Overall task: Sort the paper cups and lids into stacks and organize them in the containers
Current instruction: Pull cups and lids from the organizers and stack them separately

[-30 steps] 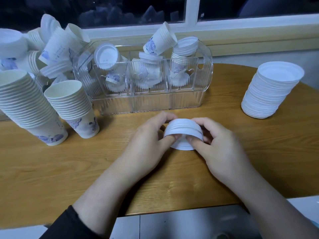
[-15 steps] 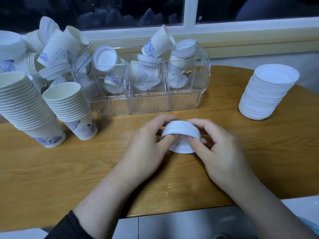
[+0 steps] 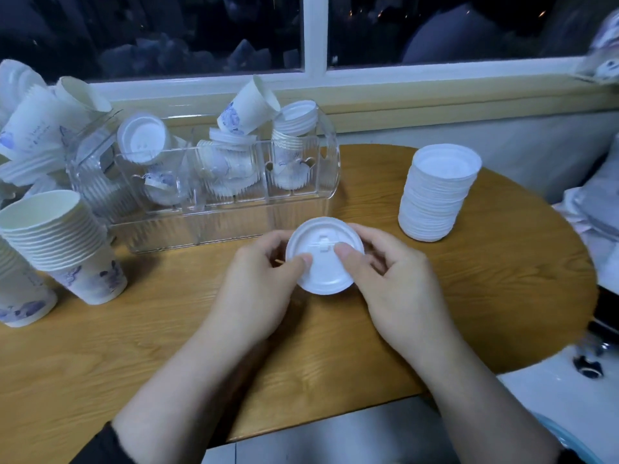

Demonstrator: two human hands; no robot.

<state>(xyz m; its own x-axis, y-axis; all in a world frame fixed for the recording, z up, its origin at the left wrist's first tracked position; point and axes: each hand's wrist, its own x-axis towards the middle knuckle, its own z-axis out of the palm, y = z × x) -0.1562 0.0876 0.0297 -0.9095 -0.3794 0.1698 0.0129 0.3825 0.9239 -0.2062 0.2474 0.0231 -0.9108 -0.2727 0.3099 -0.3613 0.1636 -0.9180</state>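
A small bundle of white lids (image 3: 324, 259) is held over the middle of the wooden table (image 3: 167, 346), its flat top facing me. My left hand (image 3: 258, 289) grips its left rim and my right hand (image 3: 392, 283) grips its right rim, thumbs on the top. A tall stack of white lids (image 3: 437, 195) stands on the table to the right. Two nested stacks of paper cups (image 3: 63, 242) lean at the left. The clear divided container (image 3: 214, 192) behind my hands holds jumbled cups and lids.
More loose cups (image 3: 43, 125) pile up at the far left beside the container. A window sill (image 3: 402, 92) runs along the back. Cloth and dark items (image 3: 599, 216) crowd the table's right edge. The table's front edge is close to my forearms.
The lid bundle has been tipped from edge-on to top-up and sits a little higher in both hands. The view has shifted slightly.
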